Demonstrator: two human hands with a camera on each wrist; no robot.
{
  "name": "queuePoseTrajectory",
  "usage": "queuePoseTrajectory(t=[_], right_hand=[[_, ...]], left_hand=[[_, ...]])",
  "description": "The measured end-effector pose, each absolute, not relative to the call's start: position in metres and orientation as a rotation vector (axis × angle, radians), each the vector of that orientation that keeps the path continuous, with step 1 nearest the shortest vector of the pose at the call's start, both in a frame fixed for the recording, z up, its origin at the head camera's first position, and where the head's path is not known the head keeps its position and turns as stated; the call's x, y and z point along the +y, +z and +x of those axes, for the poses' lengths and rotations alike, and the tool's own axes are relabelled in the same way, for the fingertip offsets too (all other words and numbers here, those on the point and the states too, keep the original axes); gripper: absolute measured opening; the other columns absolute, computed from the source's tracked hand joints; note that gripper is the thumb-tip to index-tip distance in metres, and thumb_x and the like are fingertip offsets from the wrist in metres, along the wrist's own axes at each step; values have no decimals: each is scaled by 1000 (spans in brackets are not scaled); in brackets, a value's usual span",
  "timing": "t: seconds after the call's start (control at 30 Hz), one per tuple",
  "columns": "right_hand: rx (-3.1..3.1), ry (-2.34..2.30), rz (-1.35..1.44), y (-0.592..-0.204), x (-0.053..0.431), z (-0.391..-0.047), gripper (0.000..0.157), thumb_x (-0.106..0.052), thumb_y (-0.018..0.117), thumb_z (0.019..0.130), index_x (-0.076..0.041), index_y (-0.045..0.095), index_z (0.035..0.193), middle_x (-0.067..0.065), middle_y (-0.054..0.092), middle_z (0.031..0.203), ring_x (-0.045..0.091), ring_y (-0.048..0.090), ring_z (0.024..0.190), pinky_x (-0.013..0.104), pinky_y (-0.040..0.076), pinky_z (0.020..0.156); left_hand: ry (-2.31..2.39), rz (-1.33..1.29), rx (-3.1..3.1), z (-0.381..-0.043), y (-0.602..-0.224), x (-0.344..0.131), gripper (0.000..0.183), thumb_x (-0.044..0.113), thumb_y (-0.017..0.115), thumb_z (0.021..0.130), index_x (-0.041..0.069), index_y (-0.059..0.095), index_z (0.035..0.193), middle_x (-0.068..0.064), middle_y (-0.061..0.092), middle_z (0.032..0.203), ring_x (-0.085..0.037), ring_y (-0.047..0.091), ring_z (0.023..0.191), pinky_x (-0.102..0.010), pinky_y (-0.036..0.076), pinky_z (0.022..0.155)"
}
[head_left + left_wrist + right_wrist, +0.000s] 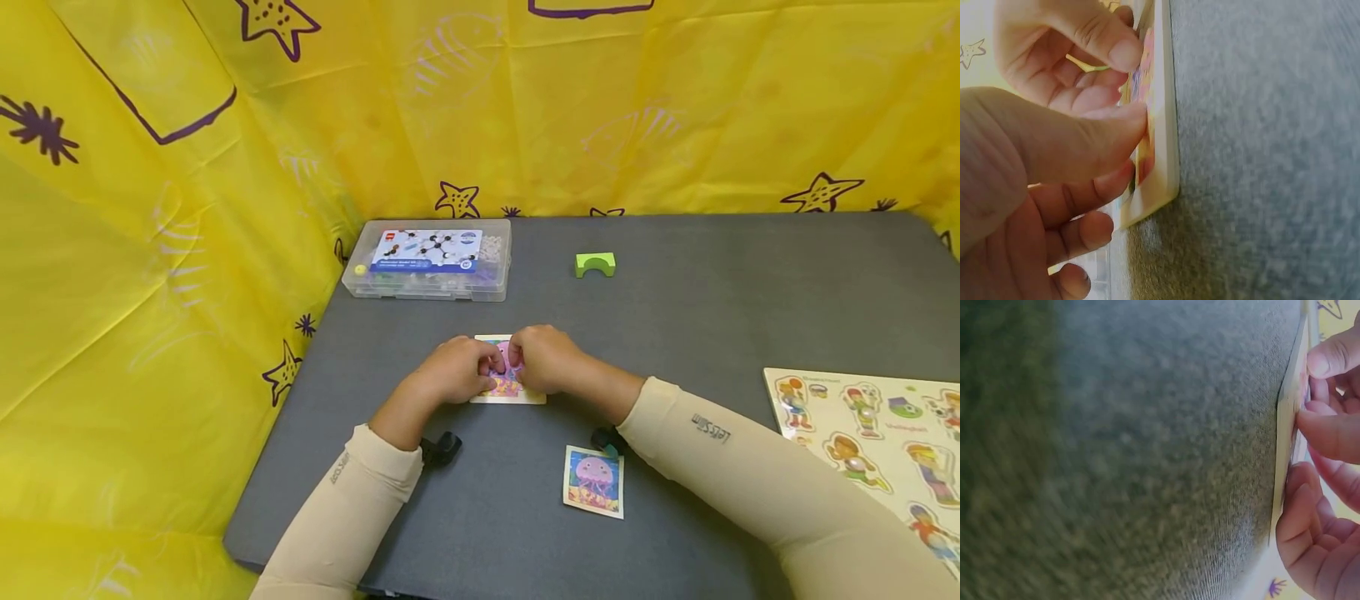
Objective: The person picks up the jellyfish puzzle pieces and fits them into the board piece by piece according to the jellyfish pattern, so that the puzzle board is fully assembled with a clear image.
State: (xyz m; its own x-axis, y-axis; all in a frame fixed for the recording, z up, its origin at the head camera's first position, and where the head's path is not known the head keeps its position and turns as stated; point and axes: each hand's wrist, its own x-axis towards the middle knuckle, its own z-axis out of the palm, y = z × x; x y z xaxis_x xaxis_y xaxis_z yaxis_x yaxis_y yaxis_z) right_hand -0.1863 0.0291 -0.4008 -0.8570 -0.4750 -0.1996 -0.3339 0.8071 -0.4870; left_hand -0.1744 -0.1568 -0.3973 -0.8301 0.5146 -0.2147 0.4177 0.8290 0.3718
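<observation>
In the head view a small jellyfish puzzle point(510, 389) with a pale frame lies flat on the grey table, partly covered by both hands. My left hand point(459, 372) grips at its left part, thumb and forefinger bent onto the picture. From the other side my right hand point(551, 360) holds at the right part with curled fingers. The left wrist view shows the thumbs close together on the puzzle point(1166, 169), seen nearly edge-on. Whether a loose piece sits between the fingers is hidden. A jellyfish picture card point(594, 482) lies nearer me, beside the right wrist.
A clear plastic case point(427, 287) with a molecule-model label stands at the back left. Right of it is a green arch block point(595, 265). A board with sports figures point(870, 417) lies at the right edge. Yellow patterned cloth point(525, 108) hangs behind the table.
</observation>
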Motion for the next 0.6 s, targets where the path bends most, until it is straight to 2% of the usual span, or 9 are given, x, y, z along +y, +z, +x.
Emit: queuePoseTrajectory(t=[0.13,0.33,0.43,0.6], right_hand=[[2693,-634,-623,-398,34,-186,11,-14,79,82,-13,69,86,3,63,82,23,58,80,35,45,67],[2698,-555,-639,-388,61,-182,14,-19,78,86,-11,70,94,4,64,87,24,58,86,42,49,76],[2679,-483,-650,-384,81,-178,19,-22,79,87,-11,71,101,4,65,92,24,59,89,44,50,81],[2624,-397,-683,-378,115,-166,28,-24,84,84,-10,70,104,5,65,97,24,59,92,46,50,86]], left_hand=[[358,694,2744,-172,-395,-152,13,16,79,86,21,73,96,5,62,77,-19,59,83,-37,46,77],[178,875,2748,-171,-393,-139,17,20,75,89,23,73,106,2,67,101,-25,59,100,-45,47,88],[220,953,2713,-170,-394,-134,20,23,73,92,24,71,112,0,66,107,-25,58,102,-45,47,90],[305,958,2674,-174,-401,-132,23,24,76,92,23,71,115,0,66,107,-24,58,103,-44,45,94]])
